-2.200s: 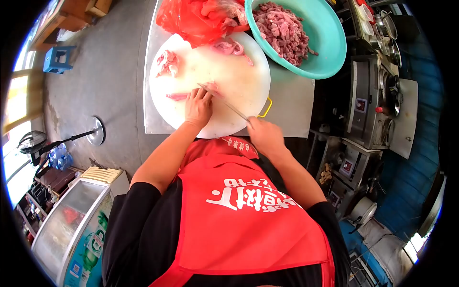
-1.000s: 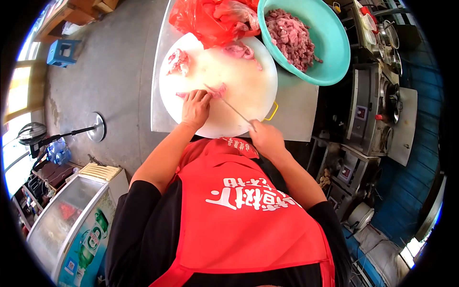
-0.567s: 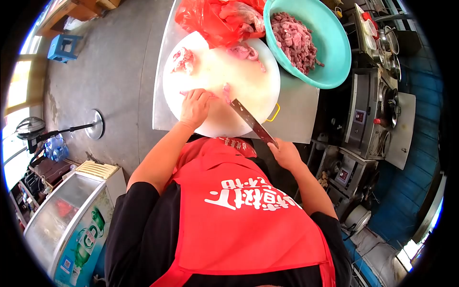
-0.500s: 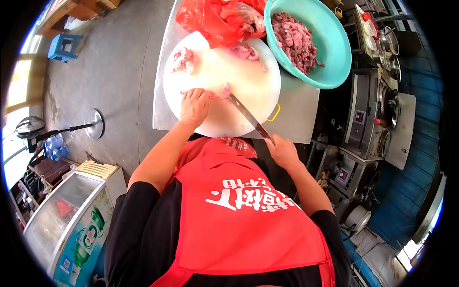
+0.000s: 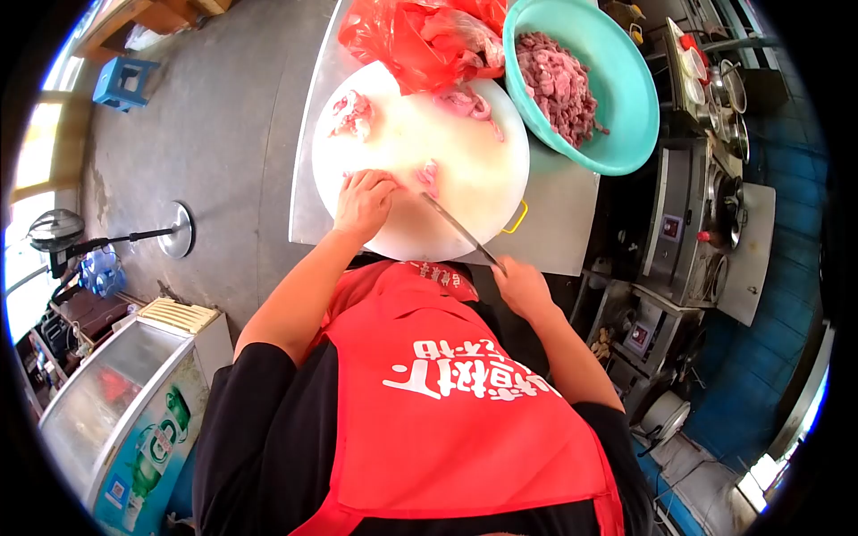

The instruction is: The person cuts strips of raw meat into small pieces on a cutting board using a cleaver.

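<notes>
Right grip (image 5: 521, 283) clamps knife (image 5: 460, 230), mid-frame; left hand (image 5: 363, 202) lies over white board (image 5: 492, 156), closure unclear. Good cutting likely wants that hand curled back.

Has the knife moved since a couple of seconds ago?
Yes. Judged against the round white board, the knife's tip has shifted rightward and nearer the person, away from the left hand.

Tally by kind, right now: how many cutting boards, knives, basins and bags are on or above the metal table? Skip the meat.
Cutting board, round and white: 1
Knife, in the right hand: 1
Basin, turquoise: 1
Plastic bag, red: 1
Total: 4
</notes>
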Demonstrator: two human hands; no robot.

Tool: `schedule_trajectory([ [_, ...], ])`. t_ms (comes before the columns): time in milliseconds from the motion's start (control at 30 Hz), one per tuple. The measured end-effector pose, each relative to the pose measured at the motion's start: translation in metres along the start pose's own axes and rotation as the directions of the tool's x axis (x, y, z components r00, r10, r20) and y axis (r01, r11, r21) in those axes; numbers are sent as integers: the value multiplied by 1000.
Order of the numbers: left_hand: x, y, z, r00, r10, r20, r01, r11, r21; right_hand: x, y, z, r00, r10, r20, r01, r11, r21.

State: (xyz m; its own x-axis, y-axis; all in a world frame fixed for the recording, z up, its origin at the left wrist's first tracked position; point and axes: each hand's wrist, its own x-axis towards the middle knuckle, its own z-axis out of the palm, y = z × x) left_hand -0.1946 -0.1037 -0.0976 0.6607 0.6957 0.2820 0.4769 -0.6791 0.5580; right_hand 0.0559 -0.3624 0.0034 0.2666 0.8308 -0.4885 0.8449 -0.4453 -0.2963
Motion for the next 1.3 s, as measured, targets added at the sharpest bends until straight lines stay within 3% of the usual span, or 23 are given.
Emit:
schedule_trajectory([
  [100, -6, -5, -6, 1000, -22, -14, 22, 1000, 8, -11, -7, -20, 998, 18, 65, -24, 996, 88],
  [233, -5, -12, 0, 999, -29, -17, 30, 995, 92, 25, -68, -26, 997, -48, -54, 52, 996, 74],
  [333, -4, -8, -2, 999, -45, 12, 42, 987, 153, 63, -99, -5, 995, -91, -44, 95, 993, 75],
  [467, -5, -9, -7, 998, -55, 36, 49, 989, 143, 66, -91, 12, 993, -104, -54, 107, 991, 74],
  [533, -2, -7, -13, 995, -92, 43, 88, 992, 93, 36, -61, 8, 999, -4, 42, 2, 1000, 30],
  [667, -8, -22, -12, 998, -50, 26, 50, 999, 2, -1, -27, -6, 996, 43, 75, -45, 999, 28],
  [767, -6, -25, -18, 995, -73, -62, 74, 997, 10, 4, -41, -22, 991, 55, 121, -68, 991, 111],
  [833, -7, -24, -22, 997, -73, -35, 76, 992, 105, 19, -69, -15, 999, -21, -46, 25, 996, 88],
  [1033, -7, -26, -16, 998, -33, -57, 41, 987, 154, 79, -128, 3, 995, -101, 4, 100, 987, 127],
  [1300, -5, -32, -29, 991, -130, 33, 128, 991, 49, 18, -47, 20, 999, 1, 53, -4, 999, 49],
])
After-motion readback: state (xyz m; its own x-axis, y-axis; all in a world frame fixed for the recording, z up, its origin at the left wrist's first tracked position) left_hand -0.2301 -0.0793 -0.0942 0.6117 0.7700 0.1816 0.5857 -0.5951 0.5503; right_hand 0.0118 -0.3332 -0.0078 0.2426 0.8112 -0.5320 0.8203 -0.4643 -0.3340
